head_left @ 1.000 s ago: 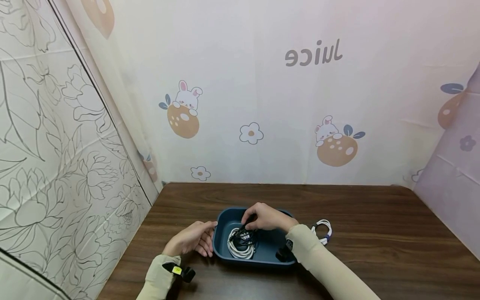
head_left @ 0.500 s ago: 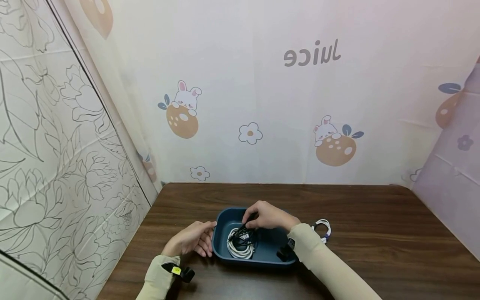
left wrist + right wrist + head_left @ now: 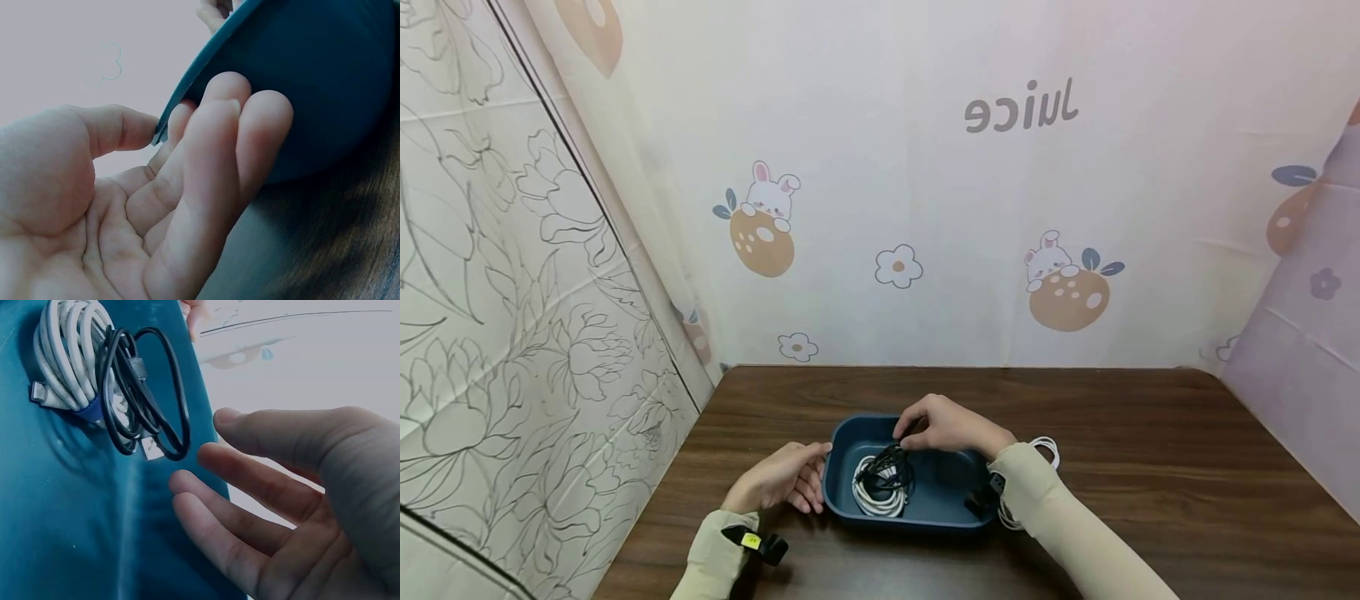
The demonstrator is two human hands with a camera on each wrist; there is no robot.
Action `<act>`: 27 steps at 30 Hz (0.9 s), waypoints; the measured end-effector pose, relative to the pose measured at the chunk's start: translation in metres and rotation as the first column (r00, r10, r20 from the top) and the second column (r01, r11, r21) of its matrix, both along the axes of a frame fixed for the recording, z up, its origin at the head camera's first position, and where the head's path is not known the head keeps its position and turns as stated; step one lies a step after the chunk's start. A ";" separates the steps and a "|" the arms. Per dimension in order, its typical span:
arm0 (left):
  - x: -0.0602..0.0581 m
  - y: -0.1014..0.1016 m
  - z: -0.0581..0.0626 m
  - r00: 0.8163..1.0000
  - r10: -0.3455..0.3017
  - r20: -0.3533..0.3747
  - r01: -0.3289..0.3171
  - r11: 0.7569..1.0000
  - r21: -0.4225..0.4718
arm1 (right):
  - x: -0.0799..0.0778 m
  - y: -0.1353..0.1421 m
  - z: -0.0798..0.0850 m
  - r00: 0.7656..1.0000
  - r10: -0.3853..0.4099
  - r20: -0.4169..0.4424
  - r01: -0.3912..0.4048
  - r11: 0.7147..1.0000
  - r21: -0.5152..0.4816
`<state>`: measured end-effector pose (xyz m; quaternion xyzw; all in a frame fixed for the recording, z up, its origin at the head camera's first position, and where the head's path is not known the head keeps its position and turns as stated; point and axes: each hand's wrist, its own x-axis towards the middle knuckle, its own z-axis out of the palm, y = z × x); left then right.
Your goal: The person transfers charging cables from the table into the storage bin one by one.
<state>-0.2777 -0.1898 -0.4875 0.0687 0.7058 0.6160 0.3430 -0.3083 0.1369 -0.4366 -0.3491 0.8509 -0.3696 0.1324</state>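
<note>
A dark blue box [image 3: 940, 510] stands on the table. In it a coiled white cable [image 3: 880, 507] with a blue tie lies at the left, and a coiled black cable [image 3: 901, 468] overlaps it; a metal USB plug shows on the black one in the right wrist view. My left hand [image 3: 786, 482] holds the box's left side, thumb at the rim [image 3: 200, 56] and bent fingers [image 3: 265, 137] along the outer wall. Over the back of the box is my right hand [image 3: 951, 427], its fingers apart and nothing between them, a short way from the black cable.
Another white cable loop [image 3: 1047, 448] lies on the brown wooden table [image 3: 1150, 467] right of the box, partly hidden by the right sleeve. Printed curtains [image 3: 970, 192] hang behind the table and along its left side.
My right hand has let go of the black cable and moved up and to the right. That cable now rests in the box. My left hand stays at the box.
</note>
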 end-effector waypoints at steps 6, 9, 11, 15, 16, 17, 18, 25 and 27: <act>0.000 -0.002 0.000 1.000 0.003 0.002 -0.003 1.000 0.001 | 0.002 0.005 0.006 1.000 -0.028 0.008 0.028 1.000 0.001; 0.000 -0.002 0.001 1.000 0.002 0.000 -0.002 1.000 0.002 | 0.003 0.008 0.009 0.999 -0.043 -0.008 0.043 0.999 0.000; 0.000 -0.003 0.000 1.000 -0.001 -0.003 0.001 1.000 0.000 | 0.004 0.011 0.011 0.999 -0.046 -0.019 0.046 0.999 -0.003; 0.000 -0.002 0.000 1.000 -0.003 -0.004 0.003 1.000 -0.006 | 0.006 0.018 0.015 0.998 -0.049 -0.029 0.049 0.999 -0.018; 0.000 -0.002 -0.001 1.000 -0.003 -0.005 0.003 1.000 -0.007 | 0.007 0.020 0.015 0.998 -0.052 -0.031 0.051 0.998 -0.023; -0.001 -0.001 -0.001 1.000 -0.002 -0.004 0.002 1.000 -0.007 | 0.008 0.023 0.016 0.998 -0.057 -0.032 0.056 0.998 -0.029; -0.001 -0.001 -0.001 1.000 -0.002 -0.003 0.002 1.000 -0.008 | 0.008 0.025 0.016 0.997 -0.063 -0.033 0.062 0.997 -0.037; -0.002 -0.001 -0.002 1.000 -0.002 0.004 0.002 1.000 -0.007 | 0.017 0.040 0.016 0.993 -0.111 -0.029 0.109 0.992 -0.067; -0.001 -0.002 -0.002 1.000 0.000 0.004 0.000 1.000 -0.004 | 0.020 0.044 0.015 0.992 -0.125 -0.028 0.123 0.990 -0.071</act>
